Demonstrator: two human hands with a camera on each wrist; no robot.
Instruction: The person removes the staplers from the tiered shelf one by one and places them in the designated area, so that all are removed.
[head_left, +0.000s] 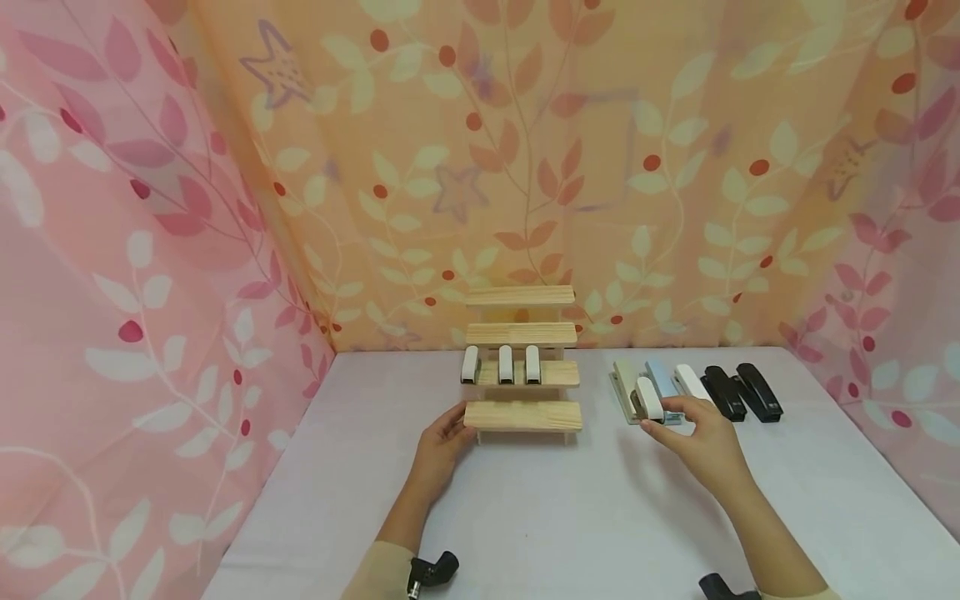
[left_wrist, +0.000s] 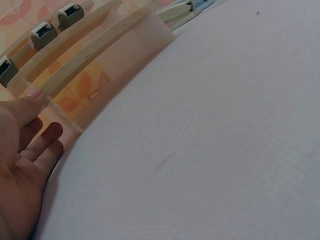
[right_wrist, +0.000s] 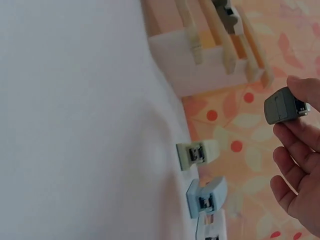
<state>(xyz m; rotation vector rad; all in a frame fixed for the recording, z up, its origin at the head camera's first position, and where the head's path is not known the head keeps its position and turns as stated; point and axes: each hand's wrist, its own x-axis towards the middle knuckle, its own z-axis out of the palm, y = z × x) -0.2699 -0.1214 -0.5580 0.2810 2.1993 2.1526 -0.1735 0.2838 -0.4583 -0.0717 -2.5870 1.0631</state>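
Observation:
A tiered wooden shelf (head_left: pixel 522 415) stands on the table; my left hand (head_left: pixel 441 447) grips the left end of its lowest plank, the thumb (left_wrist: pixel 31 93) at the plank's corner and the other fingers beside the clear side panel. Three small white staplers (head_left: pixel 506 365) sit along the second plank from the bottom, one at the left end and two near the middle. My right hand (head_left: pixel 702 437) pinches another small white stapler (head_left: pixel 648 399) between thumb and fingertips, in front of the larger staplers. In the right wrist view its grey base (right_wrist: pixel 281 106) faces the camera.
Right of the shelf, larger staplers lie in a row: a pale green one (head_left: pixel 622 385), a light blue one (head_left: pixel 660 377), a white one (head_left: pixel 689 381) and two black ones (head_left: pixel 759 392). Patterned cloth (head_left: pixel 517 150) hangs behind the white-covered table (head_left: pixel 540 517) and along both sides.

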